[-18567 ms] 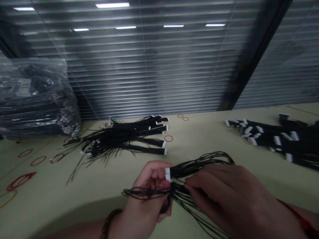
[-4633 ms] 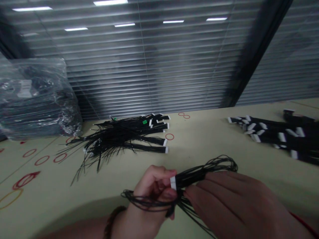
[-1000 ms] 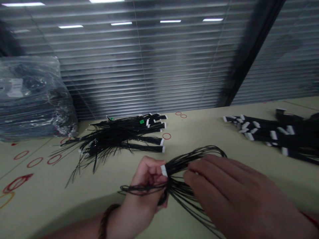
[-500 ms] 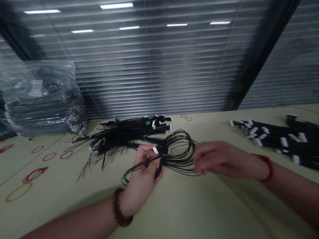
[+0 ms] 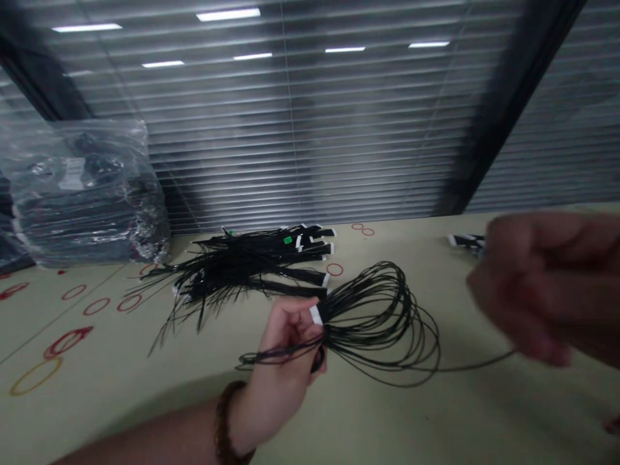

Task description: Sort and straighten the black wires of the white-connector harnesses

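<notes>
A looped bundle of thin black wires with a white connector at its end sits in my left hand. The fingers of that hand are wrapped around the gathered part, and a smaller wire loop sticks out on its left side. My right hand is closed, near the camera at the right and smeared by motion. A single black wire runs from the bundle to its fingers; the wire's end is hidden there.
Behind my left hand lies a pile of black wire harnesses with white connectors. A clear plastic bag of black cables stands back left. Red rings and a yellow ring dot the table. More harnesses lie behind my right hand.
My right hand has moved right and toward the camera, drawing one wire out from the loops. The bundle in my left hand has shifted slightly right and down, and its loops have spread.
</notes>
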Available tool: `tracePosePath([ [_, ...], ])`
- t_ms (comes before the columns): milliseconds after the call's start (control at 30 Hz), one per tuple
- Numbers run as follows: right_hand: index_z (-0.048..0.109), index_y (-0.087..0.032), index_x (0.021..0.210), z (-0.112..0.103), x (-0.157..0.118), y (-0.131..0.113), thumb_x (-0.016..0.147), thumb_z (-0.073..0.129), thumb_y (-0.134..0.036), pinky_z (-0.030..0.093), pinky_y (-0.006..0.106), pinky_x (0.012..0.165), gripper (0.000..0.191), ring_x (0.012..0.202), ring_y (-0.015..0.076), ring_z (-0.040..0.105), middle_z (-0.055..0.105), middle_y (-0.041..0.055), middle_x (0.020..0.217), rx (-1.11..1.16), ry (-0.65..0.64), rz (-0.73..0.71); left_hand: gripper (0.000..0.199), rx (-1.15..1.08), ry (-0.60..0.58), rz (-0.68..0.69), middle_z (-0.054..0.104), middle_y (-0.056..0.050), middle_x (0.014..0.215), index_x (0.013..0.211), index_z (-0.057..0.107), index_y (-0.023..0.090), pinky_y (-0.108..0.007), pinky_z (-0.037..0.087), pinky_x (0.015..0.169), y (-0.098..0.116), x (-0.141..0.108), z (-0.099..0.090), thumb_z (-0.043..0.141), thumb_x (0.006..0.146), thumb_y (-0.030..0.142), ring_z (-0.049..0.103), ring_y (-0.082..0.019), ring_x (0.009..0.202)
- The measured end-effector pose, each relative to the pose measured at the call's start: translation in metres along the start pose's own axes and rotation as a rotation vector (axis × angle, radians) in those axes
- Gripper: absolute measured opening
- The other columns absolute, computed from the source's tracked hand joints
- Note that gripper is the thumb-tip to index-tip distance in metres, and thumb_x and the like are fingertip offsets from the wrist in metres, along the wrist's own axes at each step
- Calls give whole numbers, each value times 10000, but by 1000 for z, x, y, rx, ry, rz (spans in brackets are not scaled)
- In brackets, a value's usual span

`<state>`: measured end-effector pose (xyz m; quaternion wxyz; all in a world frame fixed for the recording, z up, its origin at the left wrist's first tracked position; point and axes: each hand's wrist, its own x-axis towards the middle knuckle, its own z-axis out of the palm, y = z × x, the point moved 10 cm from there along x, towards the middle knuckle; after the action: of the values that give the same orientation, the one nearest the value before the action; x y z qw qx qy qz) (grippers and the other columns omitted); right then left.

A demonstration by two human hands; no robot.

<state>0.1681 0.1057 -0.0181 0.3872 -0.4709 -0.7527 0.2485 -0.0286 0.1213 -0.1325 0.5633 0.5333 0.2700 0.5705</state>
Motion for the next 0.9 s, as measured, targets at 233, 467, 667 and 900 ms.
tracePosePath([
  [233,578,-223,751,77,-31,-34,846,495,-134,336,230,509,154,546,90,491,559,-49,643,-322,-86,-258,171,-128,-166,117,469,51,755,1046,569,342,-40,364,394,13,-11,23,538,921,230,437,-2,457],
  [467,597,-217,821,79,-40,-35,909,394,-151,356,247,545,231,605,102,524,598,-25,725,-328,-31,-341,237,-132,-277,149,436,38,797,1115,553,299,-58,411,438,11,-18,30,544,914,172,426,-6,499],
  [667,609,-223,832,82,-41,-30,857,401,-104,339,245,497,241,618,114,545,612,-11,749,-379,-46,-298,310,-1,-304,154,481,18,779,1112,586,334,-77,367,353,14,-16,27,577,886,122,504,-39,500],
  [900,609,-213,817,79,-42,-36,809,390,-56,316,262,490,269,583,111,525,603,-10,712,-321,-17,-334,145,16,-79,78,494,28,739,986,651,322,-87,291,335,14,-20,20,654,853,263,434,-11,446],
])
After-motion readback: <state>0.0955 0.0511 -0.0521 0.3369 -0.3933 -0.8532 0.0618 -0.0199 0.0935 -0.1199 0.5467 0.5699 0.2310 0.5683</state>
